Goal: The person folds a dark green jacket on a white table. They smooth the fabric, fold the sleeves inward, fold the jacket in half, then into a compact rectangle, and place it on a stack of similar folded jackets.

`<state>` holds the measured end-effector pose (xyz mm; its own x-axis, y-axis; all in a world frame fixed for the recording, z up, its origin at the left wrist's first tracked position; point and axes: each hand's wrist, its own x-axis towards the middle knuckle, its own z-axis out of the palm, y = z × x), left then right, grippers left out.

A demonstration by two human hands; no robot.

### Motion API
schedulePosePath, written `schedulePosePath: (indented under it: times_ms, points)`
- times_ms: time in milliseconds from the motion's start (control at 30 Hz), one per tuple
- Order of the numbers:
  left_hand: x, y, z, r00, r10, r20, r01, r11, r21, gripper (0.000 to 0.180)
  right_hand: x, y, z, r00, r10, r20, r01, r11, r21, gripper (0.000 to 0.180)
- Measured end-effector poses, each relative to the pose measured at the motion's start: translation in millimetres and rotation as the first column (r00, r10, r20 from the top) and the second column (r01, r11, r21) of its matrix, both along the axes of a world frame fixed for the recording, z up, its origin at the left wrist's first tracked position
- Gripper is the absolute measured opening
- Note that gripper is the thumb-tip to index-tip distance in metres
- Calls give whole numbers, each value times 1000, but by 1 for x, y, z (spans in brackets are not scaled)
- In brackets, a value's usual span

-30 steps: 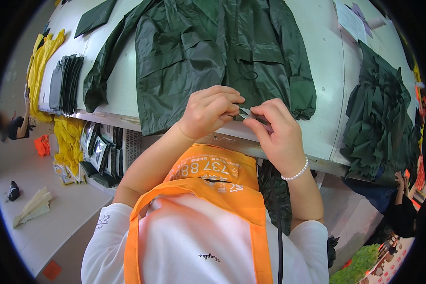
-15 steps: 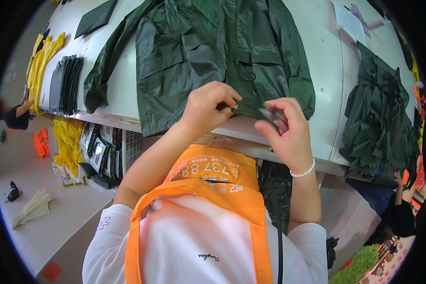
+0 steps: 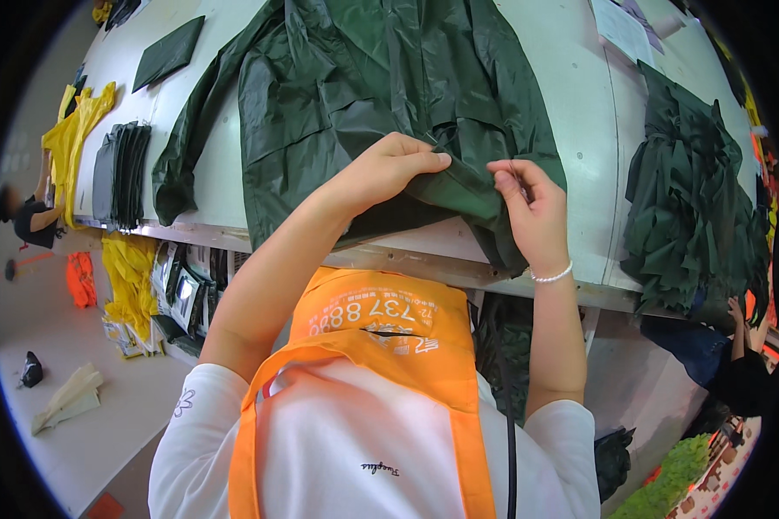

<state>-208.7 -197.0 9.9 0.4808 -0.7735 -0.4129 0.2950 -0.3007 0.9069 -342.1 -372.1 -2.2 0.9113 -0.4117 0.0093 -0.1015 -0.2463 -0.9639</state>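
A dark green jacket [image 3: 320, 112] with a waterproof look lies spread over the table, its lower edge towards me. My left hand [image 3: 389, 173] is closed on the jacket near the middle of its hem, thumb on top. The hem is raised and stretches to the right, where a fold hangs over the table edge. My right hand [image 3: 532, 203] is closed beside that raised hem, thumb and forefinger pressed together. Something small and dark sits inside its curled fingers, mostly hidden, too little shown to name.
A flat folded green piece [image 3: 169, 54], a stack of dark folded pieces [image 3: 121, 173] and yellow garments [image 3: 82, 130] are at the left. A bundle of dark green fabric [image 3: 684, 190] lies at the right, near papers [image 3: 623, 35]. People stand at both far sides.
My left hand has gone from a small thing near the jacket's front to the hem, which is now lifted. My right hand's blurred, spread fingers have closed near the hem.
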Motion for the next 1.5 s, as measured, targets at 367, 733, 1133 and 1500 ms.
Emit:
schedulePosePath:
  times_ms: [367,733,1133,1500]
  points:
    - [-14,-18,0,958,260,119,-280,936,214,35,7,20,5,989,91,121,-21,875,-484,17]
    - [-6,-13,-10,954,196,-225,-182,980,80,27,4,16,-3,997,11,82,17,940,-340,19]
    - [-1,-17,-8,996,83,35,-89,973,213,34,6,-5,5,968,221,-121,-212,974,78,10]
    - [0,-19,-21,987,149,-51,-147,988,46,33,-2,-44,22,962,273,-19,-187,706,683,18]
